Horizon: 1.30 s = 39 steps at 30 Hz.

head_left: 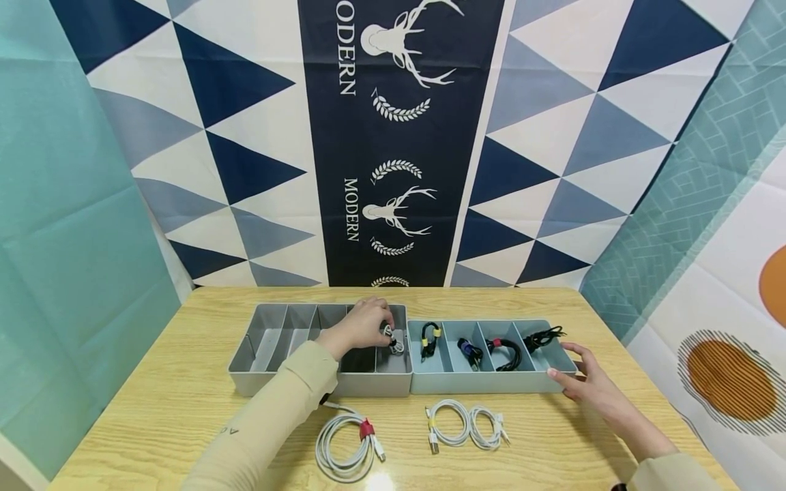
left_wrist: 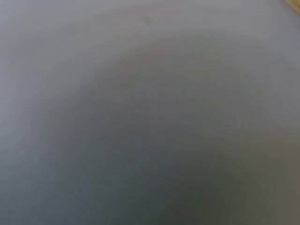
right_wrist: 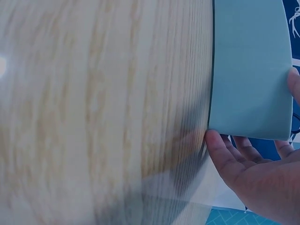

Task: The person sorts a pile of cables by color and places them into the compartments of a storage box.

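Note:
My left hand (head_left: pixel 361 326) reaches into the right-end compartment of the grey divided box (head_left: pixel 319 383). Between its thumb and fingers is a small white cable (head_left: pixel 395 343) bundled with a dark tie, partly hidden. At the right end of the light blue divided box (head_left: pixel 485 382), my right hand (head_left: pixel 592 385) touches the corner, thumb at the front wall and fingers spread along the end. In the right wrist view, the fingertips of the right hand (right_wrist: pixel 255 171) rest against the blue box (right_wrist: pixel 253 70). The left wrist view is only a grey blur.
The blue box's compartments hold several black cables, one with a yellow tie (head_left: pixel 431 341), one with a red tie (head_left: pixel 505 353). In front lie a white cable with a red tie (head_left: pixel 346 447) and a white cable coiled in two loops (head_left: pixel 451 423) on the wooden table (head_left: pixel 184 382).

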Motion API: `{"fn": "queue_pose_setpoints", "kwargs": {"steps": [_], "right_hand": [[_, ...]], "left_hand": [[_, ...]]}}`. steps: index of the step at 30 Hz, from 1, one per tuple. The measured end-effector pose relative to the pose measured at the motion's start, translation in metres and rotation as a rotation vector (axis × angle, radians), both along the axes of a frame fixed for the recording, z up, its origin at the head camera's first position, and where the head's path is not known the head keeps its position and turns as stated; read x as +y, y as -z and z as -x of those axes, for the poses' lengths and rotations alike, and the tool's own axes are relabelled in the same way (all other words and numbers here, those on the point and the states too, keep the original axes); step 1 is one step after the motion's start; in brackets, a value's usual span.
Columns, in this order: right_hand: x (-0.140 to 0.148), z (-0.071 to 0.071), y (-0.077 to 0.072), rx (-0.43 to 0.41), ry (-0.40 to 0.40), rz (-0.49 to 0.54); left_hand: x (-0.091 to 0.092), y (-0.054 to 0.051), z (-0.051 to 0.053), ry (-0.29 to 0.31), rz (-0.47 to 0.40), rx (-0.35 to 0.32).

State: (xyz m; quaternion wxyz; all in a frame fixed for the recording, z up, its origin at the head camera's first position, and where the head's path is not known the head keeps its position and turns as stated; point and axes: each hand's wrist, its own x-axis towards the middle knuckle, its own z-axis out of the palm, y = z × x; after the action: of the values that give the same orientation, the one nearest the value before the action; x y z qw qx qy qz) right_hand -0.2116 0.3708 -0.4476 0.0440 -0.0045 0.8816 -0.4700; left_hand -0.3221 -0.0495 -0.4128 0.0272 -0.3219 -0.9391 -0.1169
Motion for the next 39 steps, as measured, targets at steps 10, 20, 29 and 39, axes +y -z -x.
{"fn": "queue_pose_setpoints", "kwargs": {"steps": [10,20,29,39], "right_hand": [[-0.002,0.001,-0.002,-0.007,0.002,-0.016],[0.000,0.003,-0.002,0.000,-0.010,0.004],[0.001,0.001,0.002,0.006,0.005,0.016],[0.000,0.001,0.002,0.001,0.003,0.012]], "left_hand": [[-0.007,-0.005,-0.004,0.015,-0.070,-0.023],[-0.016,-0.018,-0.008,0.031,-0.093,-0.012],[-0.022,-0.034,-0.021,0.021,-0.123,-0.017],[-0.031,-0.042,-0.036,0.052,-0.145,0.061]]}}
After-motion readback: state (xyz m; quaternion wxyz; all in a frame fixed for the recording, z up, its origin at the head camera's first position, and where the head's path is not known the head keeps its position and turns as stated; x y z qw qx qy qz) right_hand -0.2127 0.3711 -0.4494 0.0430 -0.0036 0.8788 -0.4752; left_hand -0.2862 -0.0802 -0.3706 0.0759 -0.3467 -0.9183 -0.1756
